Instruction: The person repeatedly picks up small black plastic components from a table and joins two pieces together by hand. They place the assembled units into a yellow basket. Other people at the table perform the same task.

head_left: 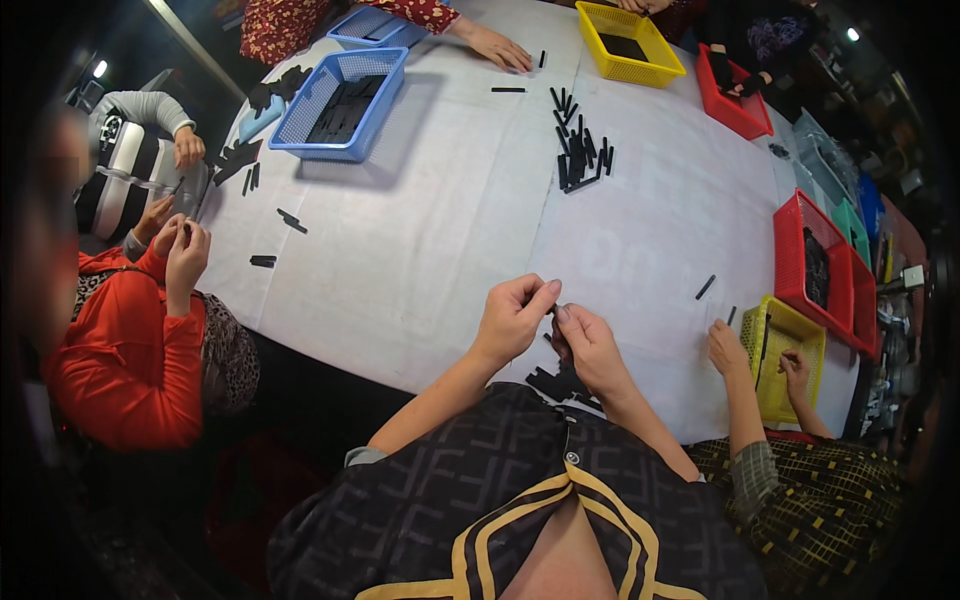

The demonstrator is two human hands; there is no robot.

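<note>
My left hand (514, 322) and my right hand (592, 350) meet in front of my chest, above the near edge of the table. Thumbs and fingers of both pinch a small dark piece (551, 309), mostly hidden by the fingertips, so its exact kind does not show. Under and beside my right hand, close to my body, lies a heap of black strip-like pieces (560, 384). Farther out on the table is a loose pile of short black sticks (580, 155), out of reach of both hands.
A white-covered table (430, 260) spans the view. Blue (365, 145), yellow (660, 72) and red (790, 240) baskets stand around it, some holding black pieces. Co-workers sit on both sides and opposite; one person's hand (728, 350) is beside a near yellow basket (808, 395).
</note>
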